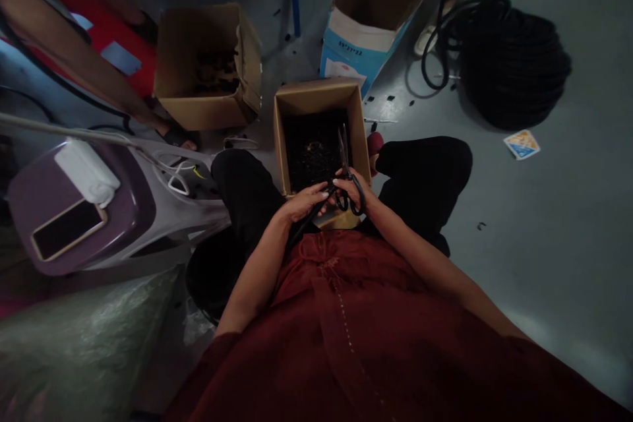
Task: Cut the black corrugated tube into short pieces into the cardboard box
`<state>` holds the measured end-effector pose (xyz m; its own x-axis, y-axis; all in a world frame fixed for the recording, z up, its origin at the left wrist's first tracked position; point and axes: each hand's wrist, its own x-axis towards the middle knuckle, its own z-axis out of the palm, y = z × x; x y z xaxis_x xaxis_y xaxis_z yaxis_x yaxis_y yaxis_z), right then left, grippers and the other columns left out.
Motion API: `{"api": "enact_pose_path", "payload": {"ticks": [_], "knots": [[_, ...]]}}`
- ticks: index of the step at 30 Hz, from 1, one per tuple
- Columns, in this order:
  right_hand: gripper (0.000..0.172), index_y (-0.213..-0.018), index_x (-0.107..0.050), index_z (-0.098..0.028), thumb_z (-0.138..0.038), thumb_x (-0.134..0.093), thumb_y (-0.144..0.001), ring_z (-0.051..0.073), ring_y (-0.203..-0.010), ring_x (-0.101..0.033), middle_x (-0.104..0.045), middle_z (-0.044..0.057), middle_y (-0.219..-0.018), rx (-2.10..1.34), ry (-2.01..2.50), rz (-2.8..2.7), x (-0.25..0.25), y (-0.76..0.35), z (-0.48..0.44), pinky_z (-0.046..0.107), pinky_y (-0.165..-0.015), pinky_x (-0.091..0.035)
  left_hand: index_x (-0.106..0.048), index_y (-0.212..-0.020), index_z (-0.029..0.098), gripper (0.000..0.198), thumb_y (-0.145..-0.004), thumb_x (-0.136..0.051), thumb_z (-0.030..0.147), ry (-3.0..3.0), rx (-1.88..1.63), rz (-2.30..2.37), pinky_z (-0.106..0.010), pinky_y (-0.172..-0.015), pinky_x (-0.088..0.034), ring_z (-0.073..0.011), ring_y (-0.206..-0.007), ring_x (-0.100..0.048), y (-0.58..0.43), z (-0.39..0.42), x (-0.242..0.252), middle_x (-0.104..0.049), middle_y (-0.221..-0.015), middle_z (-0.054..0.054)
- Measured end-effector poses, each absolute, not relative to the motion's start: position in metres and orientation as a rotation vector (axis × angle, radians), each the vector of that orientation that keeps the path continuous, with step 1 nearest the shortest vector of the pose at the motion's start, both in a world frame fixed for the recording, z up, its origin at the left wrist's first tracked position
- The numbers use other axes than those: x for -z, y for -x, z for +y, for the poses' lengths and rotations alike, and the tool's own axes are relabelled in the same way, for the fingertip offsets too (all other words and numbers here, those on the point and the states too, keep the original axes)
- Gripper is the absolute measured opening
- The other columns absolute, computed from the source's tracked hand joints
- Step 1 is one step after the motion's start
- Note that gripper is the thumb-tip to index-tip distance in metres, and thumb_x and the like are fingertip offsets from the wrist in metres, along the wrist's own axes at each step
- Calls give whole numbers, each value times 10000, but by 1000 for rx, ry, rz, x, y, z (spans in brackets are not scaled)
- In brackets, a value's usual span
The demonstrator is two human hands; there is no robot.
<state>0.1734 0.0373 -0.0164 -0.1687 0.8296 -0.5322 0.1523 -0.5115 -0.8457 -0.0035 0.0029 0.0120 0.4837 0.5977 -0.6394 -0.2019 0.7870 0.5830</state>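
Observation:
Between my knees stands an open cardboard box (320, 88) with many small black pieces inside. Over its near edge, my right hand (353, 188) holds a pair of scissors (343, 145), blades pointing away from me and black handles by the palm. My left hand (307, 202) is closed around a black rubber-like strip (309, 219) that runs back toward my lap. The fingers of both hands meet near the scissor handles. Just where the strip ends is too dark to make out.
Left is a purple stool (133, 178) bearing a phone (68, 229) and a white device (86, 171). Ahead are another cardboard box (208, 109) and a blue-white carton (356, 46). A black coil (514, 66) lies right. Another person's arm (74, 59) reaches in at left.

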Motion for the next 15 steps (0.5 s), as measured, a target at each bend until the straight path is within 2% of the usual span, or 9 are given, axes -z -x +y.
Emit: {"api": "enact_pose_path", "payload": {"ticks": [4, 11, 15], "knots": [[342, -955, -476, -223, -326, -651, -680, 107, -509, -532, -509, -67, -620, -1694, 1575, -1034, 19, -178, 47, 249, -517, -476, -467, -1353, 107, 529, -852, -584, 230, -495, -473, 923, -204, -534, -465, -69, -585, -555, 8, 4, -21, -670, -918, -85], [349, -939, -478, -218, -344, -656, -667, 107, -504, -528, -505, -61, -633, -1547, 1572, -1109, 16, -187, 63, 250, -499, -467, -544, -1230, 89, 402, -870, -569, 267, -516, -461, 948, -238, -577, -504, -81, -581, -575, 5, 13, -31, -674, -854, -68], [346, -959, -468, -220, -356, -637, -690, 114, -518, -533, -513, -53, -674, -1502, 1561, -1257, 13, -181, 62, 266, -518, -465, -588, -1044, 90, 277, -855, -589, 293, -494, -493, 996, -205, -521, -465, -65, -533, -541, -5, 18, -28, -657, -778, -49]]}}
